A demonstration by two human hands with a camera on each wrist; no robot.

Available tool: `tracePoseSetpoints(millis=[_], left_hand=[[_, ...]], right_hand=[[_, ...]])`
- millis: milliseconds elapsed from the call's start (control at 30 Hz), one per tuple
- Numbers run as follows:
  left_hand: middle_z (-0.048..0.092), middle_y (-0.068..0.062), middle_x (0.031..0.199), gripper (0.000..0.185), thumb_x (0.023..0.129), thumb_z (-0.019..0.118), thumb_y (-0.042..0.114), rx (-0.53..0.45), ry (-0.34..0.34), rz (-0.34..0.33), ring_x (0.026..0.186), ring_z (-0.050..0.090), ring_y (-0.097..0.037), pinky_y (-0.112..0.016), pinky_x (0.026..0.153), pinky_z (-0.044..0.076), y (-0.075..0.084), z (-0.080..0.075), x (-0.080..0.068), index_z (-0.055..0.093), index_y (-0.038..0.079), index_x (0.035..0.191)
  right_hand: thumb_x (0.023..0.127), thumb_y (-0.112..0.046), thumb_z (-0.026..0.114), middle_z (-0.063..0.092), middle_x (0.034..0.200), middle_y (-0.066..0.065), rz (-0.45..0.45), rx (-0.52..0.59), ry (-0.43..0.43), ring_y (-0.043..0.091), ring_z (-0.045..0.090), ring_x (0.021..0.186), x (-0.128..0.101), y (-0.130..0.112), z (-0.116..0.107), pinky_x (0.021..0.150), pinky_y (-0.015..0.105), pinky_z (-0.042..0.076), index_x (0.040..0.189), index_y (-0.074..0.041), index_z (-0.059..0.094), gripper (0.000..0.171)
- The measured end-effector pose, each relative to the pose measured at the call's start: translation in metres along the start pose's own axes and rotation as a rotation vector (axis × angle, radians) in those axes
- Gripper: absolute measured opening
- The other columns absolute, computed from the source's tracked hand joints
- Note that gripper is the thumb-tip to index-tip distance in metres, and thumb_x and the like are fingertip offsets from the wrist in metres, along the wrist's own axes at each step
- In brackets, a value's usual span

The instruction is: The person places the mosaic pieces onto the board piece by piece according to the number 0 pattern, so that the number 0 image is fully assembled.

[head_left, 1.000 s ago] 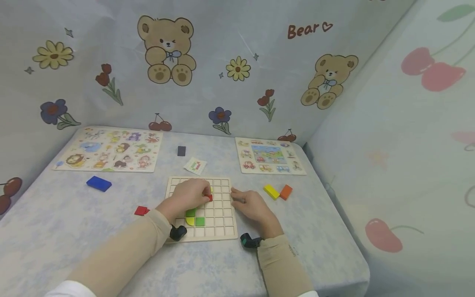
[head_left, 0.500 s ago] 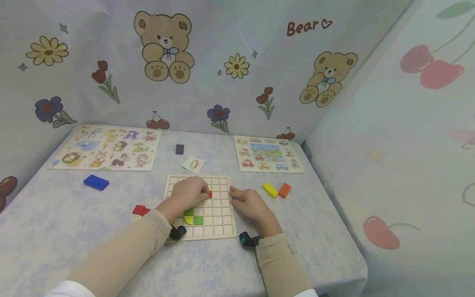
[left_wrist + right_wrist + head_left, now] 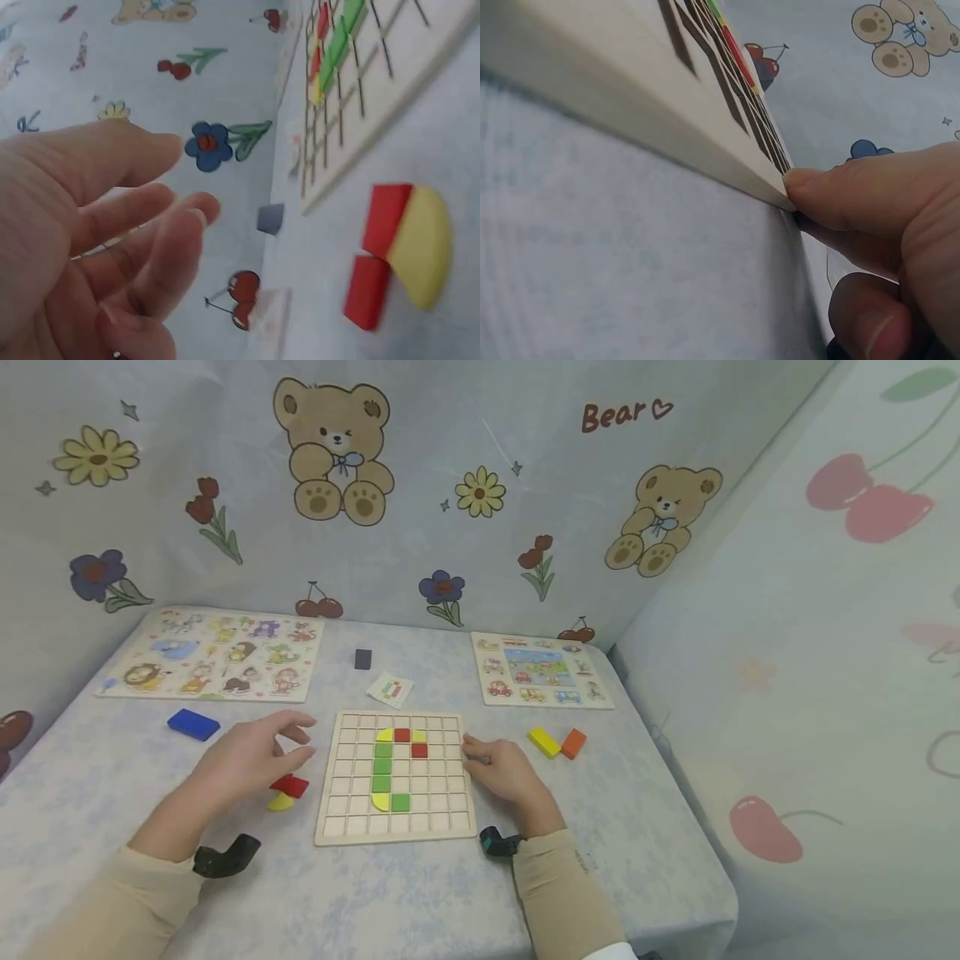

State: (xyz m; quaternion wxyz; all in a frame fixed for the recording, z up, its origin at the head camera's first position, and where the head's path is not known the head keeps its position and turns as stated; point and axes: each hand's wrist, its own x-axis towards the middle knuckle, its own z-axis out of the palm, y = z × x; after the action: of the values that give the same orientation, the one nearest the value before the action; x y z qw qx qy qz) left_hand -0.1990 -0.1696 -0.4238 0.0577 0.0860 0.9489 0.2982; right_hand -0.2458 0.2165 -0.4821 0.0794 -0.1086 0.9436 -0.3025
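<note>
Red blocks (image 3: pixel 289 785) lie just under left hand (image 3: pixel 251 758).

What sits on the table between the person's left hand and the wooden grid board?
In the head view, the left hand hovers just above two small red blocks and a yellow half-round piece, which lie left of the wooden grid board.

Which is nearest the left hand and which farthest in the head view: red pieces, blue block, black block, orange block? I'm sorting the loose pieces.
From the left hand:
1. Red pieces, just right of it, beside the board.
2. Blue block, to its left and farther back.
3. Black block, behind the board.
4. Orange block, right of the board.
</note>
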Motion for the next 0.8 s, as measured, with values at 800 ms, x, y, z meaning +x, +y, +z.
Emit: tracePoseSetpoints(millis=[800], left_hand=[[0.067,-0.009,0.118,0.053,0.089,0.079,0.021,-0.012,0.004,0.048,0.075,0.052,-0.016,-0.029,0.061,0.042,-0.068,0.026,-0.011,0.061,0.012,0.138]], right_hand=[[0.099,-0.025,0.069,0.057,0.148,-0.009,-0.023,0.018,0.01,0.019,0.049,0.143,-0.002,0.001,0.001,0.115,0.046,0.042,0.135,-0.015,0.068,0.037]])
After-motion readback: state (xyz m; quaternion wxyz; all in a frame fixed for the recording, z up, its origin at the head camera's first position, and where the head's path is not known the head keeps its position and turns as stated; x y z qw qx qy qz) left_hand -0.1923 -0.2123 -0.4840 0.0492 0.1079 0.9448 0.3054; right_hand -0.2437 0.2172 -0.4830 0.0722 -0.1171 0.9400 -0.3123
